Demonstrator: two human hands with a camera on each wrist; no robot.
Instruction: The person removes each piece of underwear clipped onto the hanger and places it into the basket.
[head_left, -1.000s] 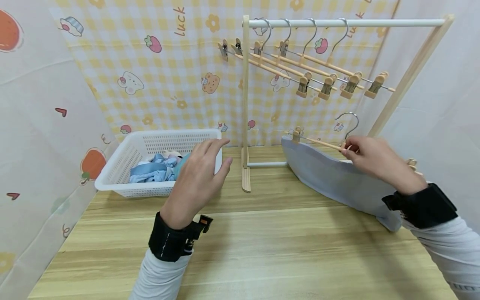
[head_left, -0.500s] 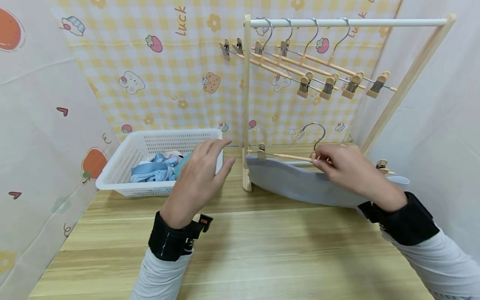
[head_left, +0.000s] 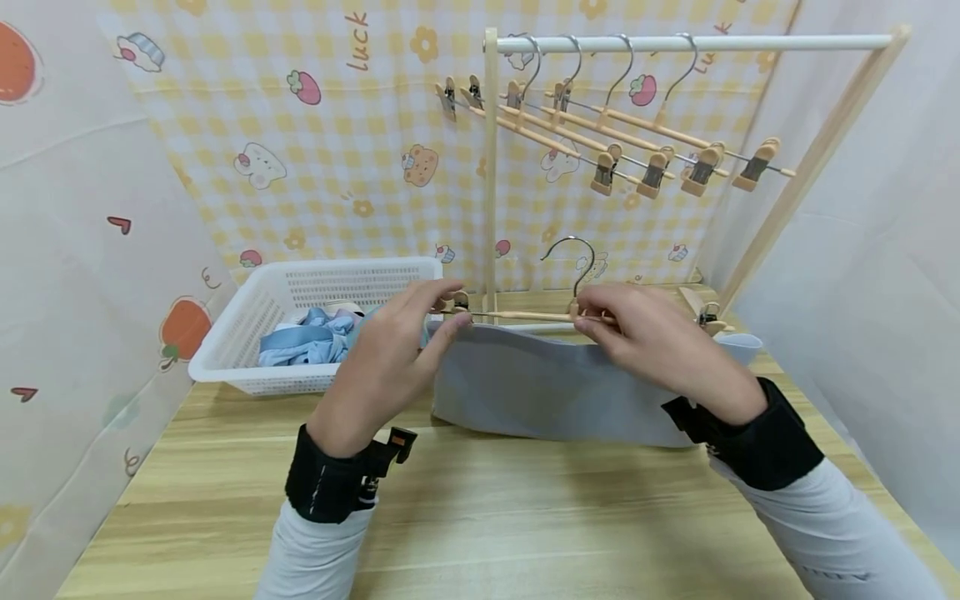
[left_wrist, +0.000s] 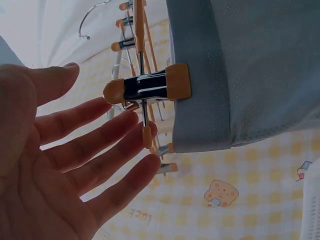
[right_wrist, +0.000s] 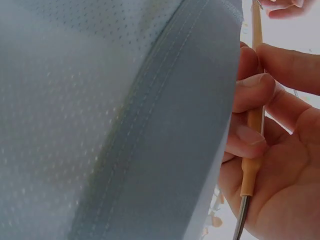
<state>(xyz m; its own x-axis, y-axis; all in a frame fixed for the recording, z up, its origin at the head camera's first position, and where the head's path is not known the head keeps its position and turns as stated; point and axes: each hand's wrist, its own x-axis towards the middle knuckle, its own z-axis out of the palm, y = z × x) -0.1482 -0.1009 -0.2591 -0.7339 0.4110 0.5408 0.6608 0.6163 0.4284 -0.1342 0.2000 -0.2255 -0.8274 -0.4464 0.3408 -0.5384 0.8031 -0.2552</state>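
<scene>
Left hand point(head_left: 390, 358) is extended with fingers straight and spread; right hand point(head_left: 648, 337) is curled, apparently pinching with thumb and fingers point(right_wrist: 252, 95).

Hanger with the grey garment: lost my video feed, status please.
Right hand grips hanger bar. Left hand open, fingertips at its end clip. Grey garment clipped on, hem on table. Nothing blocking.

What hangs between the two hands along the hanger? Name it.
Head view: between left hand and right hand runs the hanger's wooden bar, with the grey-blue garment clipped below it.
</scene>
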